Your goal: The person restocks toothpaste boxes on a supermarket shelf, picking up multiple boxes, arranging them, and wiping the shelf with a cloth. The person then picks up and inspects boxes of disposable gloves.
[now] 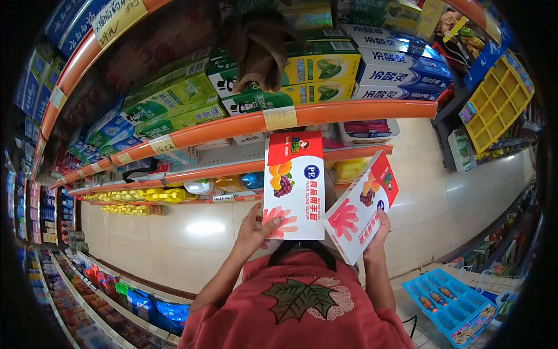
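My left hand (256, 230) is closed on the lower left edge of a flat red and white box of food gloves (293, 186), thumb on its front. The box is held upright in front of my chest, its picture side toward me. With my right hand (379, 231) I grip a second box of food gloves (361, 208) by its lower right edge. That one leans to the right, its narrow white side showing. Both fronts carry fruit and a pink glove picture. The two boxes nearly touch at the lower corner.
An orange-edged shelf (343, 112) with toothpaste boxes (317, 67) stands ahead; a brown cloth-like thing (260, 55) hangs before them. Yellow bottles (139, 196) line a lower shelf. At right are a yellow compartment tray (499, 99) and a blue one (444, 302). Bagged goods (139, 302) fill racks at left.
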Demonstrator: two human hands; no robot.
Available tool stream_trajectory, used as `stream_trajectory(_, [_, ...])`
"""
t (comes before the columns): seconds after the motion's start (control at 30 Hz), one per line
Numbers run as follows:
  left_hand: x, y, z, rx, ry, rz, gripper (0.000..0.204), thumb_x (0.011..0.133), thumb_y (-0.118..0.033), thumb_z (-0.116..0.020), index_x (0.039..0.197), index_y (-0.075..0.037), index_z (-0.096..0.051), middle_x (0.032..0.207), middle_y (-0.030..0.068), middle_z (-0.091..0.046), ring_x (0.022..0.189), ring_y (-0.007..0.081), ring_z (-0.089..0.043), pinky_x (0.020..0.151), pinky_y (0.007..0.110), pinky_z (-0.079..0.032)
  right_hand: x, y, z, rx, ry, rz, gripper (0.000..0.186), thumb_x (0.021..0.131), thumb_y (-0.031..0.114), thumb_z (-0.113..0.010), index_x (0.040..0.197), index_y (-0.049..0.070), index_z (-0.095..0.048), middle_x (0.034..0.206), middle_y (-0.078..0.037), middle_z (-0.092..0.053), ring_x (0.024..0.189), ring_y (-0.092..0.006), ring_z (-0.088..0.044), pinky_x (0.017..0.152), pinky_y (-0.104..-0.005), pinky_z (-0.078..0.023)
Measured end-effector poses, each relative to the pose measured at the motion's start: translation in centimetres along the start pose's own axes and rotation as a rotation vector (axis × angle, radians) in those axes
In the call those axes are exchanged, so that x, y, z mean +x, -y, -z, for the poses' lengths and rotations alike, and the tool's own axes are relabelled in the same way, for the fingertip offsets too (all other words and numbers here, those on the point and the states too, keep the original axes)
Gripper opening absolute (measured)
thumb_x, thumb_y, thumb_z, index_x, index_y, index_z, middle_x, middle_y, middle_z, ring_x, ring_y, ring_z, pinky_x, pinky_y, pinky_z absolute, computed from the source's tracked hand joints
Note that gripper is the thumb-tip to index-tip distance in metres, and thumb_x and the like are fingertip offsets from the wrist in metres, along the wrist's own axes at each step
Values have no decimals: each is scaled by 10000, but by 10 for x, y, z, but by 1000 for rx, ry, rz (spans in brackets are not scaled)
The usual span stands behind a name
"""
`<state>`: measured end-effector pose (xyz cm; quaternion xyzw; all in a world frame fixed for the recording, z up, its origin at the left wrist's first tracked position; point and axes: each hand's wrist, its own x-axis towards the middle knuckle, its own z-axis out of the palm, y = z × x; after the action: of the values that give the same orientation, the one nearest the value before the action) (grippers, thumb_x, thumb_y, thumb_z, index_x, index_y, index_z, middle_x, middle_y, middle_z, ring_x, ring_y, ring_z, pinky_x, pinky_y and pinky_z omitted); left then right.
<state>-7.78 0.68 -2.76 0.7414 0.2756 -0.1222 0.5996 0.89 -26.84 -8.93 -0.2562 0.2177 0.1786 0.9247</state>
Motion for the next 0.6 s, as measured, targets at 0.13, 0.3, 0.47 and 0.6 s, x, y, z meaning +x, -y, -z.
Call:
stream_trajectory(0.13, [-2,1,-5,-285,78,23,645,803,-290,-601,1300,-28,-285,996,125,-546,624,143,-573,393,231,-456,2,2,9,-40,5,-8,474,769,315,-477,1154,39,-451,1020,-113,-579,902,-246,-570,811,-364,-458])
stream_trajectory(0.3, [-2,-5,-2,-246,115,8,534,826,-240,-575,1256,-15,-355,950,91,-588,589,103,-557,378,204,-434,3,-1,8,-25,-21,34,467,780,293,-461,1164,28,-442,1046,-125,-566,926,-256,-558,832,-371,-444])
stream_trajectory(0.47, [-3,-4,4,-172,110,5,606,821,-292,-578,1297,-14,-326,878,99,-613,536,107,-545,336,212,-396,11,5,18,46,36,36,467,784,226,-456,1190,-2,-414,1119,-157,-529,998,-285,-525,888,-390,-409])
stream_trajectory(0.6, [-3,1,2,-105,53,-72,572,811,-332,-586,1250,-13,-403,906,117,-587,620,133,-555,400,208,-419,11,5,21,64,52,28,471,796,247,-448,1201,11,-409,1126,-156,-524,1010,-281,-517,894,-386,-403])
